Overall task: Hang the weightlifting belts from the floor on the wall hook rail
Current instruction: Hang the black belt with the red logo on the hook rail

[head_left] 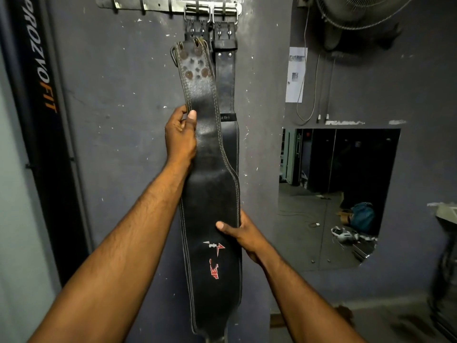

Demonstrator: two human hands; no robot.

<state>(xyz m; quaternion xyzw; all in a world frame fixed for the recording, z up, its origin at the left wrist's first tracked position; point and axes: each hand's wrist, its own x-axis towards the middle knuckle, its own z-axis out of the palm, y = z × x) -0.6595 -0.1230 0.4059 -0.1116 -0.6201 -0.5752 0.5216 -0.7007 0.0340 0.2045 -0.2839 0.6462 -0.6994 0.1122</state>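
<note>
I hold a long black leather weightlifting belt [210, 199] upright against the grey wall. My left hand [180, 137] grips its narrow upper strap. My right hand [243, 235] grips its wide padded part, just above a red and white logo. The belt's buckle end, with rusty rivets, reaches up to just below the metal hook rail [158, 5] at the top of the wall. Two other black belts [224, 78] hang by their buckles from hooks at the rail's right end, partly hidden behind the one I hold.
Several hooks on the rail's left part carry nothing. A black banner [40, 95] runs down the left. A wall fan [351, 13] with cables is at the upper right. A mirror [333, 194] on the right reflects a floor with bags.
</note>
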